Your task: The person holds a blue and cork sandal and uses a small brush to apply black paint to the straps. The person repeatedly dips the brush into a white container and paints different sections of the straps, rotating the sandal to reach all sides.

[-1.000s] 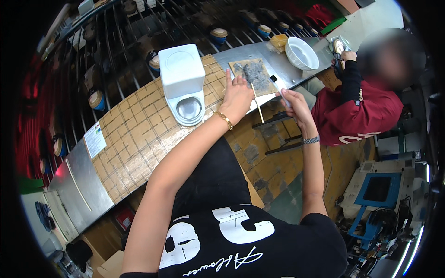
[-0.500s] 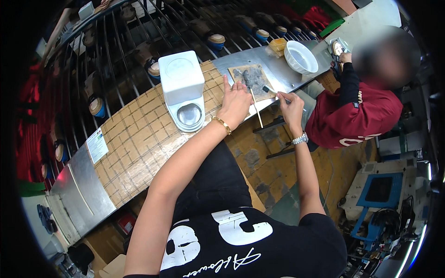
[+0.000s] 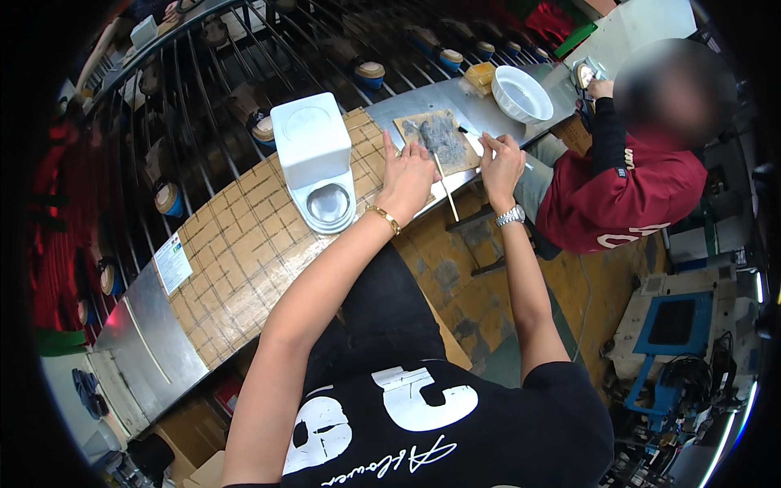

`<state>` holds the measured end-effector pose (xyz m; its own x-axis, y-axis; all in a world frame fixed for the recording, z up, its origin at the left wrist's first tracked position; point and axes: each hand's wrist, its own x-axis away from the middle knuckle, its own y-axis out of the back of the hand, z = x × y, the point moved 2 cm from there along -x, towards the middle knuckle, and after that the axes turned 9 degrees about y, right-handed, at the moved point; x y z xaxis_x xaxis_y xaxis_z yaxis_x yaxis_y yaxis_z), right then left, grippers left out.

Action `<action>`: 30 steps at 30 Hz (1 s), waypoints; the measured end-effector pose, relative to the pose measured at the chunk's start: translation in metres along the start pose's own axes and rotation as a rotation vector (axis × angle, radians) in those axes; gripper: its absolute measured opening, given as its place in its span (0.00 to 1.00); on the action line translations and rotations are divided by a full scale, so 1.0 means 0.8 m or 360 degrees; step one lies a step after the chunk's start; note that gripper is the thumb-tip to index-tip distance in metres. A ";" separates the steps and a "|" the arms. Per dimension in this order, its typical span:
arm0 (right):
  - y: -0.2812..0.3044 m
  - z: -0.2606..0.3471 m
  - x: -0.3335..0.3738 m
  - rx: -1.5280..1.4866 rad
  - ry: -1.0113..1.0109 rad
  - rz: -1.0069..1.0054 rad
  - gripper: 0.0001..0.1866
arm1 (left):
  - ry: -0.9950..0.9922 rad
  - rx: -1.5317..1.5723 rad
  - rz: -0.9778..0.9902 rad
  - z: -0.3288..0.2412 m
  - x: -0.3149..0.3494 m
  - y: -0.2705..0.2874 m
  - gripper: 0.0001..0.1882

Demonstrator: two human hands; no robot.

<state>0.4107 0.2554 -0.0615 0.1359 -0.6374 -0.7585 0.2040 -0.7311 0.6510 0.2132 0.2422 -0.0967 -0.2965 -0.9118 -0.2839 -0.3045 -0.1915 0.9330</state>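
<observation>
A square tan board (image 3: 468, 158) smeared with grey, fuzzy-looking material (image 3: 439, 134) lies near the bench's right part. My left hand (image 3: 408, 175) rests palm down at its left edge, fingers stretched out. Beside those fingertips a thin pale stick (image 3: 446, 187) sticks out past the bench edge; whether the fingers touch it is unclear. My right hand (image 3: 502, 167) pinches a slim brush-like tool (image 3: 470, 134), its dark tip over the board's upper right part. Just left of my left hand stands a white dispenser-like container (image 3: 311, 142) with a round metal dish (image 3: 329, 203) in its base.
Brown taped cardboard (image 3: 236, 268) covers much of the metal bench (image 3: 154, 350). A white bowl (image 3: 522, 95) and yellow block (image 3: 480, 77) lie beyond the board. Behind runs a rack of bars (image 3: 244, 81) carrying shoes (image 3: 370, 73). A person in dark red (image 3: 626, 191) sits at right.
My right hand has shifted slightly up and left, taking the tool's dark tip farther over the board. My left hand stays on the board's edge; the view has tilted a little.
</observation>
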 end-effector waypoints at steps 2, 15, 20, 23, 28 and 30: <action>0.000 0.003 -0.008 -0.0151 -0.0083 -0.0092 0.09 | 0.0021 0.0025 0.0051 0.000 -0.001 0.004 0.30; 0.052 0.050 -0.004 -0.2565 -0.1535 0.0835 0.21 | 0.0079 -0.0024 0.0119 -0.001 0.007 0.015 0.36; 0.027 0.045 0.005 -0.1581 -0.1060 0.0681 0.20 | 0.0086 -0.0041 0.0118 -0.002 0.007 0.013 0.36; 0.016 0.061 0.005 -0.0740 -0.0372 0.0466 0.17 | 0.0090 -0.0035 0.0107 0.000 0.007 0.012 0.35; -0.007 0.078 0.006 -0.0438 -0.0106 0.0482 0.16 | 0.0084 -0.0018 0.0056 -0.001 0.005 0.015 0.35; -0.002 0.093 0.012 -0.0218 -0.0063 0.0554 0.15 | 0.0105 0.0003 0.0087 -0.003 0.009 0.016 0.34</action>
<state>0.3394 0.2327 -0.0673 0.1831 -0.8529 -0.4888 0.2804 -0.4313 0.8575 0.2095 0.2325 -0.0859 -0.2523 -0.9429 -0.2175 -0.2913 -0.1403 0.9463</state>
